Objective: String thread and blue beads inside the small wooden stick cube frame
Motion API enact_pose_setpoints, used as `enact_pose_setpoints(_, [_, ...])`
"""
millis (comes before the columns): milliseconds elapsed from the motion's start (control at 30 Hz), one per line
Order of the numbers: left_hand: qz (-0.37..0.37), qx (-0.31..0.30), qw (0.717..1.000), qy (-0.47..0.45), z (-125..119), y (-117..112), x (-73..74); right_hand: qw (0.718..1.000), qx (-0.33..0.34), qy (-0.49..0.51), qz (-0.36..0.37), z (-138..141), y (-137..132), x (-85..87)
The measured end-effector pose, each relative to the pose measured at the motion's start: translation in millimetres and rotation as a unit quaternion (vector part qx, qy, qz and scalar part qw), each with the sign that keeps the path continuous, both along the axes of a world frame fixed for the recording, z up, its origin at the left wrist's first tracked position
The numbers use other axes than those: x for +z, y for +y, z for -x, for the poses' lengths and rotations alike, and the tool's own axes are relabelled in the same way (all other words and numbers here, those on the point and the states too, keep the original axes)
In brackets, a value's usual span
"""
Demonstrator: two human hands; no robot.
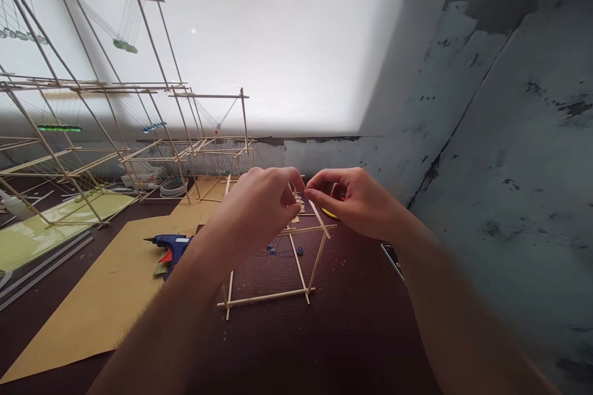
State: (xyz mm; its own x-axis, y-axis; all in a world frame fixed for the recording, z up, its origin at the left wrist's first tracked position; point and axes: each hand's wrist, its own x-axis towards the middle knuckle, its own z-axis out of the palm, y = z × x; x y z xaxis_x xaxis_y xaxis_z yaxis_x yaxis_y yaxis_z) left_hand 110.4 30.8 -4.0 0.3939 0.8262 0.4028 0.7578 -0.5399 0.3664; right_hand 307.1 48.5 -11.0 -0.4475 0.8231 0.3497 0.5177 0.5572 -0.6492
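My left hand [269, 200] and my right hand [349, 197] meet over the top of a small frame of wooden sticks [269, 297]. The fingers of both are bent in a pinch, their tips close together; whatever is between them is too fine or hidden to make out. Close under my right fingertips runs one slanted upper stick [319, 219] of the frame. Low inside the frame are blue glass marbles [300, 251], partly covered by my left hand and wrist. The frame stands on the dark tabletop [352, 327].
To the left, a blue glue gun [172, 245] lies on a brown sheet [111, 278]. Behind it rises a tall stick structure [148, 31] with hanging marbles. A phone [393, 259] lies by my right forearm, near the wall [519, 185]. Grey strips [50, 268] lie far left.
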Motion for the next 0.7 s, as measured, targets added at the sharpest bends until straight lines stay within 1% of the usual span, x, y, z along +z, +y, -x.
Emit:
enact_pose_setpoints(67, [0.0,0.005,1.0,0.01,0.9,-4.8,3.0,1.0,-0.008,-0.006,-0.01,-1.3,-0.1,0.8])
enact_pose_setpoints(133, [-0.018,0.02,1.0,0.011,6.5,-16.4,11.2,1.0,-0.015,-0.018,-0.018,-2.1,-0.1,1.6])
enact_pose_setpoints(233, [-0.066,0.06,0.996,0.008,23.7,-47.1,27.2,0.999,-0.018,-0.032,-0.025,-2.3,0.2,1.4])
enact_pose_setpoints(267, [-0.075,0.068,0.995,0.005,30.3,-59.6,29.6,0.999,-0.02,-0.036,-0.03,-2.1,0.6,0.7])
enact_pose_setpoints(300, [-0.069,0.076,0.995,0.005,36.3,-72.2,28.6,0.998,-0.024,-0.041,-0.036,-2.0,1.1,-0.2])
enact_pose_setpoints(333, [-0.051,0.081,0.995,0.008,41.1,-84.3,23.1,0.998,-0.029,-0.045,-0.043,-2.0,1.9,-1.3])
enact_pose_setpoints(367, [-0.033,0.076,0.997,0.009,44.0,-95.1,12.5,0.997,-0.034,-0.049,-0.051,-2.1,2.7,-2.5])
enact_pose_setpoints(400, [-0.008,0.06,0.998,0.014,44.6,-104.0,-3.1,0.996,-0.038,-0.051,-0.058,-2.4,3.6,-3.6])
enact_pose_setpoints(433, [0.004,0.053,0.998,0.014,42.6,-110.9,-23.3,0.996,-0.041,-0.052,-0.065,-2.8,4.4,-4.7])
enact_pose_setpoints(467, [0.023,0.052,0.998,0.021,38.0,-115.4,-46.5,0.995,-0.043,-0.05,-0.07,-3.3,5.1,-5.6])
enact_pose_setpoints(500, [0.03,0.064,0.997,0.029,31.0,-117.9,-71.1,0.995,-0.045,-0.049,-0.073,-3.8,5.6,-6.3])
enact_pose_setpoints(533, [0.028,0.089,0.995,0.039,22.2,-118.4,-95.1,0.995,-0.048,-0.047,-0.075,-4.3,5.8,-6.8])
enact_pose_setpoints(567, [0.018,0.115,0.992,0.051,12.2,-117.2,-116.8,0.995,-0.052,-0.045,-0.076,-4.7,5.8,-7.1])
enact_pose_setpoints(600, [0.01,0.158,0.985,0.062,1.7,-114.7,-134.5,0.995,-0.056,-0.044,-0.076,-4.9,5.5,-7.3])
enact_pose_setpoints(633, [0.004,0.184,0.98,0.076,-8.3,-111.2,-147.6,0.994,-0.06,-0.044,-0.075,-5.1,5.0,-7.5])
enact_pose_setpoints(667, [-0.006,0.205,0.975,0.083,-17.3,-106.9,-155.8,0.994,-0.064,-0.043,-0.074,-5.3,4.4,-7.6])
enact_pose_setpoints(700, [-0.011,0.229,0.969,0.09,-24.8,-102.1,-159.6,0.994,-0.068,-0.043,-0.073,-5.4,3.9,-7.8])
